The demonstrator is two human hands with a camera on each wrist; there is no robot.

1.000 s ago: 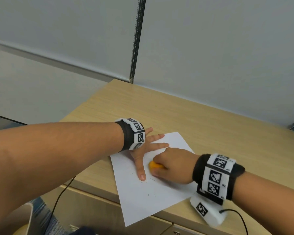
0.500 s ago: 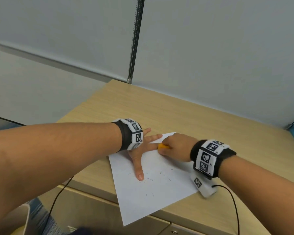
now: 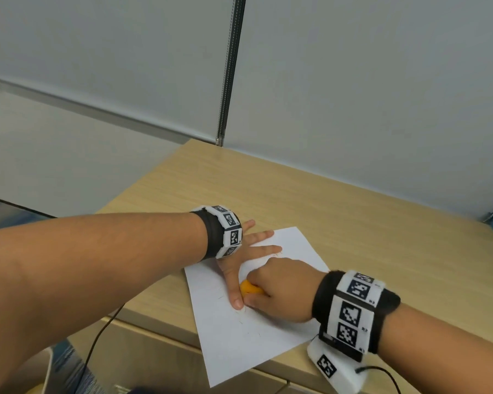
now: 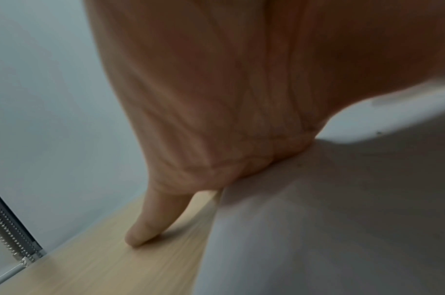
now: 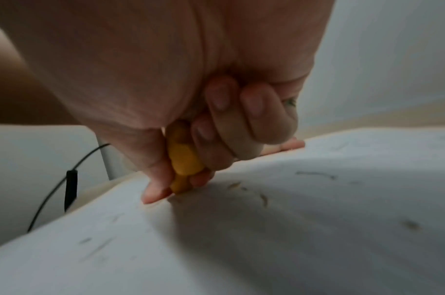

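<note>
The right hand [image 3: 279, 291] pinches a stubby orange stick [image 3: 249, 288] between thumb and curled fingers. The stick's tip is down on the white paper sheet [image 3: 239, 342], just beside the tip of the left thumb. The left hand [image 3: 245, 251] lies flat with fingers spread, pressing the sheet (short faint marks dot it). The sheet rests on a light wooden desk [image 3: 382, 223] before grey wall panels [image 3: 353, 81]. Half a second ago the stick was farther off, by the left index finger.

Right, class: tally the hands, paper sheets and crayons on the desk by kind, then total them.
Hands: 2 (left hand, right hand)
Paper: 1
Crayon, orange: 1
Total: 4
</note>
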